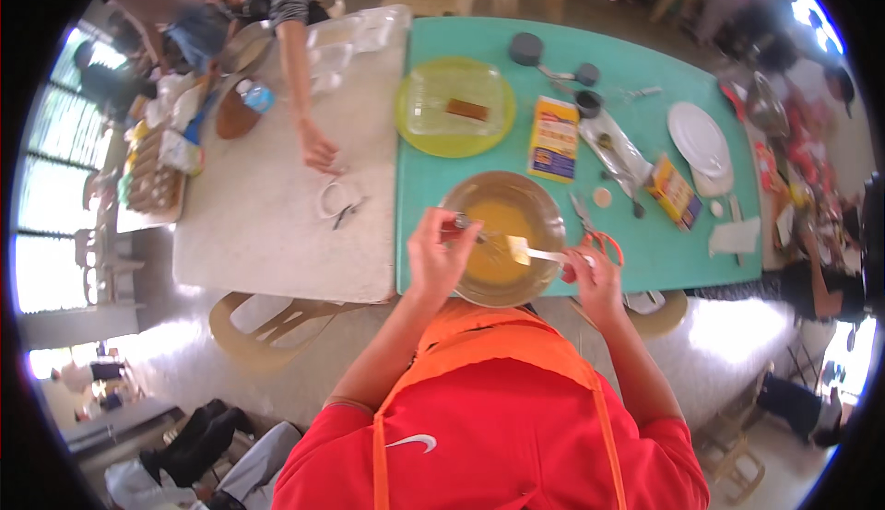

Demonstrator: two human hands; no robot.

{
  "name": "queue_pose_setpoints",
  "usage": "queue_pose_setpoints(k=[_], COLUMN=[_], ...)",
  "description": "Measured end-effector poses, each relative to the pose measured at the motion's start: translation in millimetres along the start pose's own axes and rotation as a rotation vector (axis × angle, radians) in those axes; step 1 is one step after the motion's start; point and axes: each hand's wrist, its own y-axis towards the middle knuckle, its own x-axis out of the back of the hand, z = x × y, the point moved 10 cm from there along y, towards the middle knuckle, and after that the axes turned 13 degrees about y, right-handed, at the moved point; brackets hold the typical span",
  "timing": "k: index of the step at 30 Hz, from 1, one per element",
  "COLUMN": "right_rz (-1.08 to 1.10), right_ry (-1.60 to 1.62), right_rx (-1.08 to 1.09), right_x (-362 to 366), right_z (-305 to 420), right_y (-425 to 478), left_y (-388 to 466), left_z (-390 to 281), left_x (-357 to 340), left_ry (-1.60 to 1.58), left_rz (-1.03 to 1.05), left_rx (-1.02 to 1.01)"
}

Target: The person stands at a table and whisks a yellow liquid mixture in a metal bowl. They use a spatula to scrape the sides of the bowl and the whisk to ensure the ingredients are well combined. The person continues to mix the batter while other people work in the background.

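Observation:
A metal mixing bowl [550,212] with a yellow mixture [498,233] stands at the edge of the green table, right before me. My left hand [439,254] grips the metal handle of a whisk [464,221] over the bowl's left side; its wires reach down toward the mixture. My right hand [591,275] holds a spatula with a white handle [546,255], its pale head over the mixture. Beside the right hand lie scissors with orange handles [612,244]. Two yellow and blue boxes [553,140] are behind and to the right of the bowl.
On the green table are a yellow-green plate [408,126] bearing a clear plastic container [449,84], dark measuring cups [527,49] and white plates [698,138]. Across the pale table [242,240] a person's arm [297,74] reaches toward a white ring-shaped thing [333,200]. Egg trays [152,174] stand at far left.

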Motion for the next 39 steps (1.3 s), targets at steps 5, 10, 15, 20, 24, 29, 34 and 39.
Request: queue_pose_setpoints(k=[5, 10, 15, 20, 24, 29, 34, 39], right_rz=[0.022, 0.078, 0.114, 0.095, 0.076, 0.048, 0.046, 0.080], right_ry=[-0.059, -0.083, -0.084, -0.106, -0.061, -0.042, -0.051, -0.107], right_rx=[0.026, 0.042, 0.037, 0.013, 0.013, 0.016, 0.014, 0.033], right_x=[0, -5, -5, 10, 8, 15, 15, 11], right_z=[6, 13, 16, 9, 15, 10, 9, 14], right_y=[2, 4, 2, 1, 9, 10, 9, 10], left_y=[1, -1, 1, -4, 1, 2, 1, 0], left_z=[-1, 3, -1, 19, 10, 0, 5, 6], left_x=[6, 8, 6, 1, 10, 11, 11, 11], left_ry=[0.004, 0.024, 0.039, 0.052, 0.031, 0.030, 0.012, 0.018], left_rz=[-0.020, -0.038, -0.024, -0.042, -0.029, -0.031, -0.035, -0.031], left_rx=[0.009, 0.015, 0.021, 0.056, 0.060, 0.036, 0.062, 0.067])
